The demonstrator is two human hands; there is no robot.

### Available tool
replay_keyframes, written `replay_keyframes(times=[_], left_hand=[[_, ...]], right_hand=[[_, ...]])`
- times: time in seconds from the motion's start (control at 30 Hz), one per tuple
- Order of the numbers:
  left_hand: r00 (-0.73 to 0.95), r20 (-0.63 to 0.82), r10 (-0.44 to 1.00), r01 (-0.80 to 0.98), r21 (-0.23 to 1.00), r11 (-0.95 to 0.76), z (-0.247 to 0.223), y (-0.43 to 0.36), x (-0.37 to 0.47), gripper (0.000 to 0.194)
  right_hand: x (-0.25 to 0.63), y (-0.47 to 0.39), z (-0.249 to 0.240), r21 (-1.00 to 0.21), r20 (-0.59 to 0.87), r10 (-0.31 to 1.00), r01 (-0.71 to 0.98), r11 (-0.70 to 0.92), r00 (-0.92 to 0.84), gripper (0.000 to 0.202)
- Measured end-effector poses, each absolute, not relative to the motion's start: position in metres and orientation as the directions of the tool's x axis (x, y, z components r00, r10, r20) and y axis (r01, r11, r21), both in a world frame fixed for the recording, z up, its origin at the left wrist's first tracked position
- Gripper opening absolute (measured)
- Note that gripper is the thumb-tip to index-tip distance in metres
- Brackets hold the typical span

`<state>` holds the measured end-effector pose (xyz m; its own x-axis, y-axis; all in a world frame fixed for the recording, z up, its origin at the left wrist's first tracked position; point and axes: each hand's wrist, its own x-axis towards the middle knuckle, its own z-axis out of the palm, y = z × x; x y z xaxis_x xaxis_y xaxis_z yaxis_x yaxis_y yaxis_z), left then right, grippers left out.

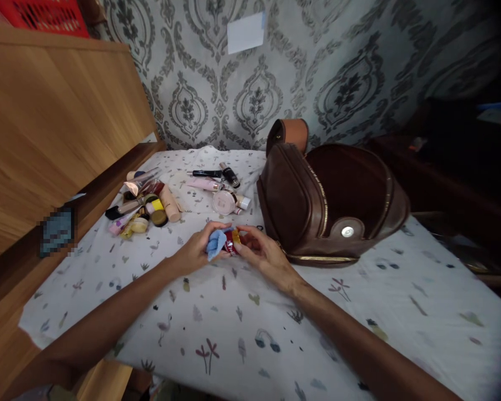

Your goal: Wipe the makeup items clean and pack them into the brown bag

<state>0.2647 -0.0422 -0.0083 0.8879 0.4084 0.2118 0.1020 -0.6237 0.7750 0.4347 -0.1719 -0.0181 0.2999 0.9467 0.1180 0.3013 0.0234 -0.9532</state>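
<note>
Near the middle of the white patterned cloth, my left hand (pixel 198 249) is closed on a light blue cloth (pixel 216 243), which is bunched against a small red container (pixel 230 243) with a gold-yellow end. My right hand (pixel 265 253) grips the container's other side, thumb in front. Both hands are just above the table cover. Beyond them lies a group of makeup items, among them a pink round compact (pixel 224 202), a pink tube (pixel 204 184) and a black tube (pixel 206 174). An open brown leather bag (pixel 290 206) stands right of my right hand.
Several more cosmetics, including a beige bottle (pixel 170 204), are piled at the left. A wooden panel (pixel 58 106) borders the left side, with a red basket (pixel 45 16) above. Patterned wallpaper (pixel 200 83) stands behind the table cover (pixel 217 334).
</note>
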Motion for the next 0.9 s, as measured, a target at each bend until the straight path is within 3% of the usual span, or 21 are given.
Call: replay_keyframes(times=[0.1, 0.23, 0.47, 0.67, 0.8, 0.9], left_hand=[[0.834, 0.376, 0.403, 0.027, 0.702, -0.712, -0.009, -0.043, 0.266, 0.042], [0.792, 0.561, 0.243, -0.101, 0.512, -0.853, -0.010, -0.047, 0.265, 0.029], [0.770, 0.638, 0.000, -0.246, 0.297, -0.923, -0.005, -0.052, 0.264, 0.029], [0.725, 0.672, -0.149, -0.231, 0.034, -0.972, -0.001, -0.053, 0.267, 0.024], [0.713, 0.674, -0.191, -0.202, -0.064, -0.977, 0.000, -0.052, 0.266, 0.021], [0.691, 0.697, -0.195, -0.189, -0.086, -0.978, -0.001, -0.052, 0.265, 0.020]], right_hand=[[0.434, -0.171, -0.019, -0.942, 0.139, 0.939, 0.333, 0.028, 0.314, 0.049], [0.432, -0.171, -0.018, -0.942, 0.141, 0.934, 0.335, 0.024, 0.329, 0.044], [0.431, -0.171, -0.019, -0.958, 0.084, 0.931, 0.285, -0.023, 0.355, 0.047], [0.431, -0.171, -0.022, -0.980, 0.051, 0.918, 0.199, -0.031, 0.392, 0.055], [0.429, -0.170, -0.025, -0.997, 0.058, 0.913, 0.070, 0.032, 0.405, 0.058], [0.426, -0.168, -0.025, -0.988, 0.025, 0.919, -0.132, 0.084, 0.393, 0.054]])
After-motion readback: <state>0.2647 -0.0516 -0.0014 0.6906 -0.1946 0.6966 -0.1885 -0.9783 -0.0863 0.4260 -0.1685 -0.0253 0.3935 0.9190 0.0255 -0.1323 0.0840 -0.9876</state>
